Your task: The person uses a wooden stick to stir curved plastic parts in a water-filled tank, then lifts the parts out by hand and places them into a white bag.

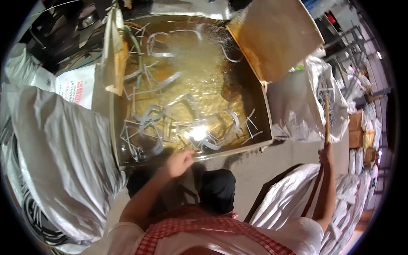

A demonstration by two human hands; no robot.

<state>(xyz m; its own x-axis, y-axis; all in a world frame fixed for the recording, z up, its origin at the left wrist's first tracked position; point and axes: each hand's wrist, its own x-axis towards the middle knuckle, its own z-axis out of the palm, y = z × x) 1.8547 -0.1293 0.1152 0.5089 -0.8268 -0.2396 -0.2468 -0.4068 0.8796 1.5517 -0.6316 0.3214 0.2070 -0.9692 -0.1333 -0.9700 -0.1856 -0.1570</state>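
My right hand [326, 155] is wrapped round a long wooden pole [327, 114], held upright-slanted at the right. Its far end reaches over an open white sack [312, 110] containing thin metal pieces; a small metal crosspiece seems to sit at that end. My left hand [180, 163] is at the front rim of a rectangular tank [231, 153], fingers curled; whatever they hold, if anything, is hidden. Yellowish, glinting liquid [199, 87] fills the tank. Several curved metal strips [165, 80] and thin straight pieces lie in it, mostly along the left and front.
A brown-stained board [276, 40] leans at the tank's far right corner. A green hose [138, 55] runs into the left side. White woven sacks [63, 148] stand at left, with dark coiled strips [38, 212] beside them. More white sheeting [284, 193] lies at right, near stacked cartons [356, 129].
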